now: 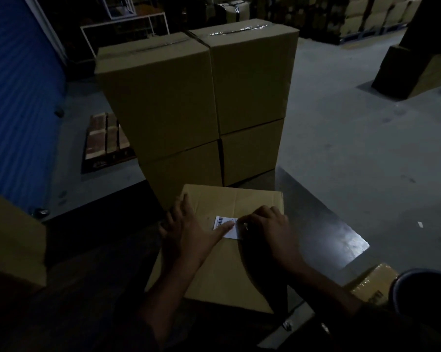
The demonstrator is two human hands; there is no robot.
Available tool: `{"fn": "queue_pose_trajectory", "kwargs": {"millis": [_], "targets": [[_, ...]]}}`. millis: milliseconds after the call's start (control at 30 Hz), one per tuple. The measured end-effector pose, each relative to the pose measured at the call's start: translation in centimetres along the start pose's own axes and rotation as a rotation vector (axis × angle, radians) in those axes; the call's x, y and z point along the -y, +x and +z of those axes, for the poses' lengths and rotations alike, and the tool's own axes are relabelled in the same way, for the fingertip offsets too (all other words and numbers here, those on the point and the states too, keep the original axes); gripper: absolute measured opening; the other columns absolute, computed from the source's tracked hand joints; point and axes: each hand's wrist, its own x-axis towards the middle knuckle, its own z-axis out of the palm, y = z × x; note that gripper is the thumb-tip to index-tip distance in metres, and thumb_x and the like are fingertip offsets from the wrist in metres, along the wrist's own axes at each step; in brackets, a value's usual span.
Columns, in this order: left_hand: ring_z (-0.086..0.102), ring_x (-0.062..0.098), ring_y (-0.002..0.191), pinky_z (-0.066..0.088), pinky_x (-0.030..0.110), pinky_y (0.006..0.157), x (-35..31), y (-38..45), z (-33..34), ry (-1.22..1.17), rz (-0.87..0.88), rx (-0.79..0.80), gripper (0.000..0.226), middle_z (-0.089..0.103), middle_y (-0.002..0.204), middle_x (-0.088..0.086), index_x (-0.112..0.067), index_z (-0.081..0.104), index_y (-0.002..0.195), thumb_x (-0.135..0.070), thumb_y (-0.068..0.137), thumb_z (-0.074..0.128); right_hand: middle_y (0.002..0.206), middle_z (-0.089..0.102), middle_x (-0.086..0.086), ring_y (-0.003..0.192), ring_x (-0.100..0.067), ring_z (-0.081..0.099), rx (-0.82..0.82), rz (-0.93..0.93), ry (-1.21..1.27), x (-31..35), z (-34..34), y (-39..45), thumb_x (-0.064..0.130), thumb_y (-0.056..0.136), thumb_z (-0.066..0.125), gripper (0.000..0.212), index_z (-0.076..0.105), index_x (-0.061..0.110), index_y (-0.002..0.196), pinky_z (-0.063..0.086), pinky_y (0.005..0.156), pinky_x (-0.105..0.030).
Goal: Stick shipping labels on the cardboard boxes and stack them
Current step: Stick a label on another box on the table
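Stack of four taped brown cardboard boxes (199,102) — on the floor, beyond the flat brown carton (229,250) on the steel tabletop (323,224). Left hand (186,232) — fingers straight, forefinger pressing the small white barcode label (227,226) on the carton's top; right hand (267,227) curled, apparently pinching its edge. Step: sticking; next, likely smooth flat, then stack.

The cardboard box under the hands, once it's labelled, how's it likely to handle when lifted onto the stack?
The cardboard box looks stiff, with flat faces, so it probably stacks without rolling. Its size suggests a two-handed lift. Weight cannot be told.

Blue shutter door (14,97), wooden pallet (105,138), grey floor (354,148)
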Motion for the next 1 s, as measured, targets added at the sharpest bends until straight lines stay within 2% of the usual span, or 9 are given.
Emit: {"fn": "queue_pose_trajectory", "kwargs": {"millis": [100,300,467,600,767,900,1000], "targets": [[0.023,0.032,0.155,0.024,0.057,0.122,-0.2,0.1,0.4,0.040,0.013,-0.026,0.146,0.016,0.173,0.005,-0.023,0.015,0.165,-0.114,0.051,0.026,0.118,0.058,0.004,0.108,-0.016,0.049,-0.049,0.039,-0.010,0.2,0.6,-0.4,0.047,0.091,0.066,0.033,0.068,0.031,0.120,0.027,0.084,-0.028],[0.028,0.032,0.152,0.030,0.056,0.119,0.0,0.0,0.5,0.063,0.044,-0.071,0.128,0.021,0.170,0.004,-0.022,0.030,0.161,-0.106,0.065,0.039,0.117,0.059,0.006,0.109,-0.013,0.047,-0.053,0.067,0.046,-0.3,0.7,-0.1,0.047,0.093,0.063,0.026,0.069,0.031,0.113,0.030,0.086,-0.028],[0.028,0.030,0.150,0.030,0.054,0.118,0.2,0.1,0.5,0.071,0.041,-0.072,0.124,0.023,0.169,0.004,-0.024,0.033,0.159,-0.104,0.065,0.042,0.121,0.057,0.005,0.113,-0.015,0.045,-0.051,0.080,0.016,-0.2,0.9,-0.2,0.047,0.093,0.064,0.031,0.067,0.030,0.118,0.030,0.086,-0.028],[0.029,0.031,0.150,0.029,0.054,0.118,0.1,0.1,0.6,0.060,0.039,-0.077,0.126,0.024,0.168,0.004,-0.023,0.036,0.158,-0.105,0.062,0.038,0.119,0.057,0.005,0.112,-0.014,0.044,-0.052,0.098,0.054,-0.4,1.1,-0.2,0.046,0.091,0.067,0.030,0.067,0.027,0.115,0.030,0.087,-0.028],[0.028,0.031,0.151,0.028,0.054,0.120,0.1,0.1,0.6,0.049,0.037,-0.083,0.122,0.023,0.169,0.004,-0.023,0.035,0.159,-0.101,0.066,0.049,0.122,0.054,0.007,0.115,-0.013,0.041,-0.028,0.111,0.040,-0.8,1.3,-0.2,0.049,0.091,0.064,0.034,0.064,0.030,0.119,0.031,0.089,-0.027],[0.030,0.031,0.150,0.029,0.054,0.119,0.1,0.2,0.7,0.051,0.029,-0.091,0.125,0.026,0.168,0.004,-0.023,0.037,0.157,-0.104,0.062,0.042,0.116,0.053,0.007,0.106,-0.008,0.038,-0.061,0.140,0.069,-0.6,1.3,-0.2,0.047,0.089,0.067,0.029,0.064,0.027,0.110,0.030,0.085,-0.026],[0.030,0.031,0.149,0.030,0.054,0.118,0.2,0.2,0.7,0.048,0.034,-0.100,0.125,0.026,0.168,0.005,-0.023,0.038,0.156,-0.105,0.061,0.040,0.118,0.052,0.008,0.109,-0.007,0.036,-0.063,0.146,0.093,-0.6,1.2,-0.3,0.046,0.088,0.069,0.030,0.063,0.028,0.112,0.031,0.088,-0.025]]}}
